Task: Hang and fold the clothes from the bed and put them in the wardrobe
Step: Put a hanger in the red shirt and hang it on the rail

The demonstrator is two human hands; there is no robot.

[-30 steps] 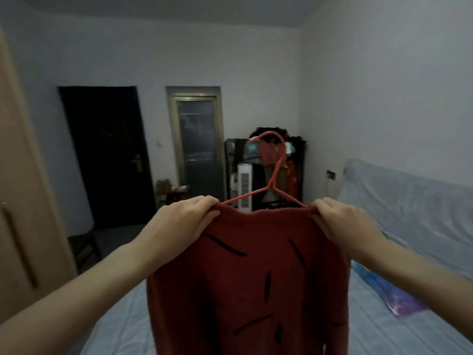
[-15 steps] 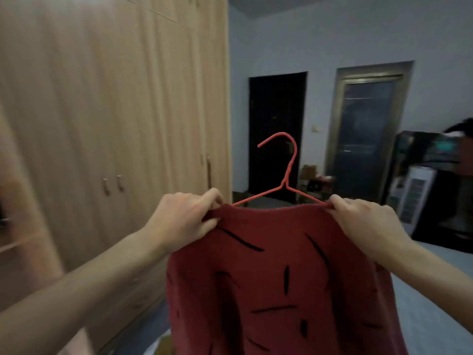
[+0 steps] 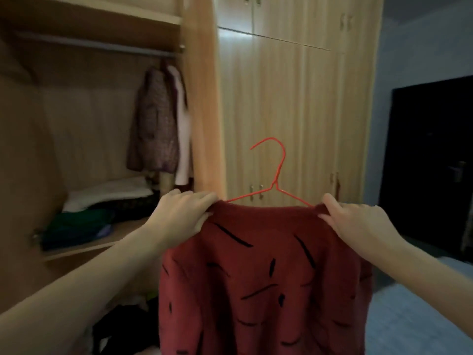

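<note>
A red knitted sweater with black dashes (image 3: 263, 278) hangs on a thin red wire hanger (image 3: 275, 183), held up between both hands. The left hand (image 3: 179, 216) pinches its left shoulder, the right hand (image 3: 358, 224) its right shoulder, fingers (image 3: 202, 198) curled into the fabric. Beyond the left fingers stands the open wooden wardrobe (image 3: 199, 98), with hanging garments (image 3: 156, 124) and folded clothes (image 3: 84, 216) on its shelf.

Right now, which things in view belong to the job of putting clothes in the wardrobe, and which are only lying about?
Belongs to the job:
- red sweater, gripped at the shoulders by left hand and right hand
- red hanger inside it
- wardrobe rail

Only there:
- hanging clothes
- folded pile
- dark door
</note>
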